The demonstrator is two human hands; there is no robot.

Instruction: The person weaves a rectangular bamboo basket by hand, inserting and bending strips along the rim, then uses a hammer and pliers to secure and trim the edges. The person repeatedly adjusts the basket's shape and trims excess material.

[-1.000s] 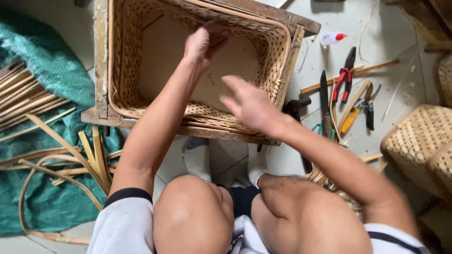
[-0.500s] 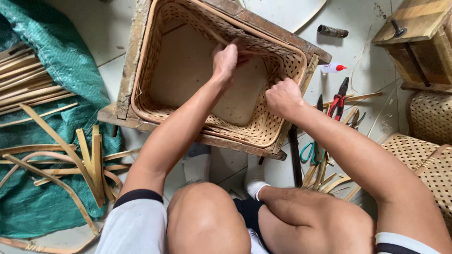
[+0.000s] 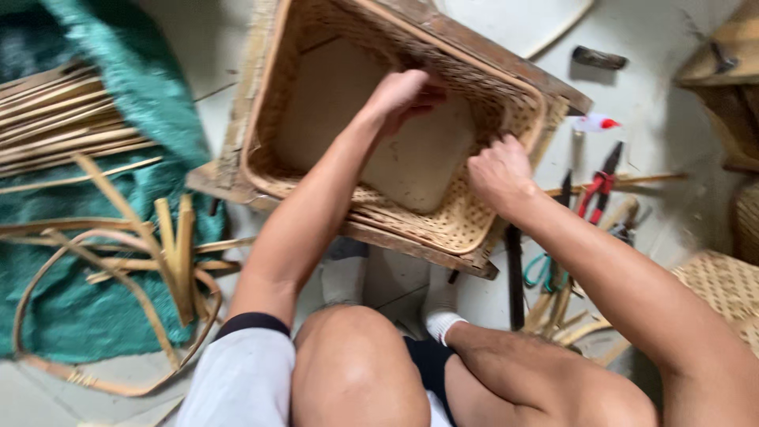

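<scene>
A woven rattan basket (image 3: 443,229) sits inside a wooden frame (image 3: 506,55) on the floor in front of my knees. My left hand (image 3: 403,93) reaches into the basket, fingers curled against the far inner wall. At the basket's right inner wall, my right hand (image 3: 498,170) is closed with fingers pinching the weave near the rim. The basket's flat pale bottom (image 3: 411,158) shows between my hands. Whether either hand holds a loose strand is unclear.
Bamboo strips (image 3: 134,237) lie on a green cloth (image 3: 118,103) at the left. Red-handled pliers (image 3: 597,186), other hand tools (image 3: 545,269) and a small glue tube (image 3: 594,122) lie on the floor at the right. Another woven piece (image 3: 723,285) sits at the right edge.
My view has tilted and moved closer. My right hand went from above the basket's near rim to its right inner wall. My left hand stayed at the far wall.
</scene>
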